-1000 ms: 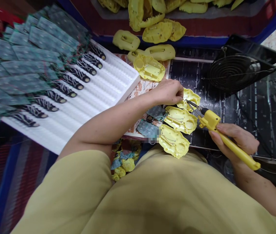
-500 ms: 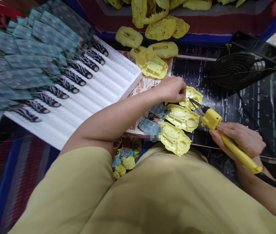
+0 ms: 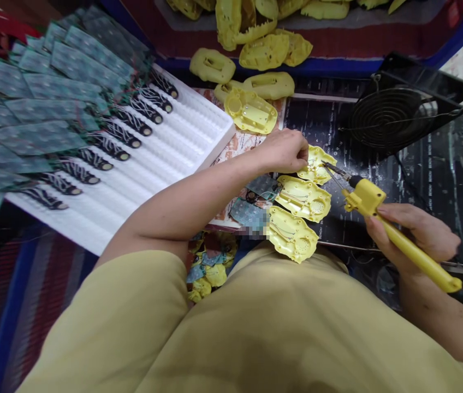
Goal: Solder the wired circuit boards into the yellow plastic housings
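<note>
While my right hand (image 3: 423,232) grips the long yellow plastic soldering tool (image 3: 395,234), I should steady its dark metal tip (image 3: 340,170) at the lobed yellow plastic half-shell (image 3: 316,158), two o'clock from centre; my left hand (image 3: 286,152) curls at its nine-o'clock end, though whether it grips I cannot tell.

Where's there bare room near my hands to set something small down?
The black bench between the fan and right hand looks mostly bare. So does the white foam between the wired parts and left forearm. Around the left hand, yellow shells crowd.
</note>
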Tool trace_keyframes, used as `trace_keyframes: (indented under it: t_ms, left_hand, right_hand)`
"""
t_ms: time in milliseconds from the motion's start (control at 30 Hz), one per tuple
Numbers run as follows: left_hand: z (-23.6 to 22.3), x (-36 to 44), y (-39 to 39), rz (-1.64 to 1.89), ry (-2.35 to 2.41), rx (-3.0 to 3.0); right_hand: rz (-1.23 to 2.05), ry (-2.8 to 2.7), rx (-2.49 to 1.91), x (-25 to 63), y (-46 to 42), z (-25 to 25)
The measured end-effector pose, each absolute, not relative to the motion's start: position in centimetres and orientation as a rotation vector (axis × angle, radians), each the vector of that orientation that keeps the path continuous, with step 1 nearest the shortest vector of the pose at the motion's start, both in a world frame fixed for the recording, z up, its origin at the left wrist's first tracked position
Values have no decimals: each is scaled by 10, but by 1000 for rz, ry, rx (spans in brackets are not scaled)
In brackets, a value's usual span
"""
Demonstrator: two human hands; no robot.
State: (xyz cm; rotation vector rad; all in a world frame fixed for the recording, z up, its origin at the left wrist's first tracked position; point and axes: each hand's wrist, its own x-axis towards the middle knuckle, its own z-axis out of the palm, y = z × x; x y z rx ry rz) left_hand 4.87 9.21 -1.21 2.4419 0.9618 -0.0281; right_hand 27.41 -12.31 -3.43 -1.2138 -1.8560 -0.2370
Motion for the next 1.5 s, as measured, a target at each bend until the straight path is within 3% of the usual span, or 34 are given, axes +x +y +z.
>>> trace_keyframes:
  t_ms: [200,433,700,833,1100,1500]
  left_hand:
    - [-12,49,92,-51,984,2439]
    - [-14,45,93,-5,954,2442]
    - [-15,42,92,138,996,2397]
    - [-22,48,94,142,1001,2435]
    - [-20,52,94,52,1032,2464]
    - [-12,62,90,-16,1035,2549]
  right_hand:
    - [-249,-1744,-1431,275,-132,-40]
    - [-116,-1755,-1278,270,-129,-41]
    - [-72,-1657,-1449,278,-128,-52]
    - [-170,-1668,-1372,278,-122,-54]
    - [24,-1719,-1298,280,-115,-56]
    - [-183,-1892,-1106,293,-97,-34]
